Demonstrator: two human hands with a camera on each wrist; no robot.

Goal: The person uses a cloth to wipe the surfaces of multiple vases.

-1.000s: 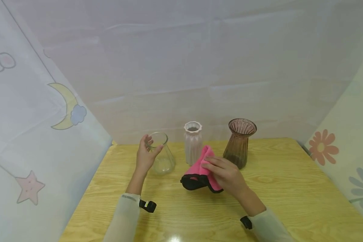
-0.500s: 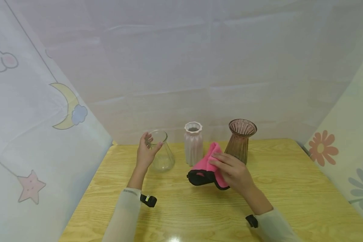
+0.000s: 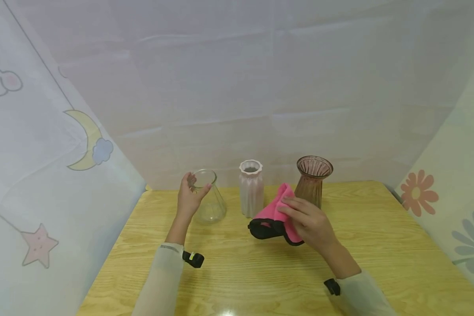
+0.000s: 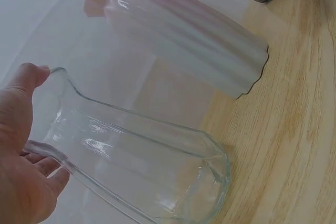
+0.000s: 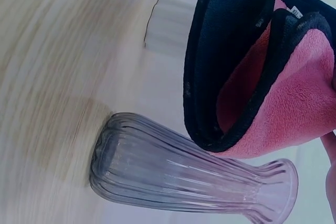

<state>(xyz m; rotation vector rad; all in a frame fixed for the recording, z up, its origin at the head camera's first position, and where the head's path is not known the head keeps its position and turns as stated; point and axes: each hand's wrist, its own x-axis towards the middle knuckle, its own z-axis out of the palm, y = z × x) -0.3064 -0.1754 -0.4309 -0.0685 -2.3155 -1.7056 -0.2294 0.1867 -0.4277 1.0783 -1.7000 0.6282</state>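
Observation:
My left hand grips a clear glass vase at its rim, with the thumb on the near side. In the left wrist view, the thumb touches the lip of this clear vase and the other fingers show behind the glass. I cannot tell whether its base touches the table. My right hand pinches a folded pink cloth with black edging above the table. Behind that hand stands a ribbed purple-brown glass vase, its lower part hidden. The right wrist view shows the cloth hanging in folds, partly covering the purple vase.
A white-pink fluted vase stands upright between the two glass vases, near the back of the wooden table. A pale wall sheet rises behind the table, with patterned sheets at both sides.
My right hand has carried the pink cloth to the right and slightly up, now covering the lower purple vase. The clear vase, held by my left hand, has shifted slightly up in view.

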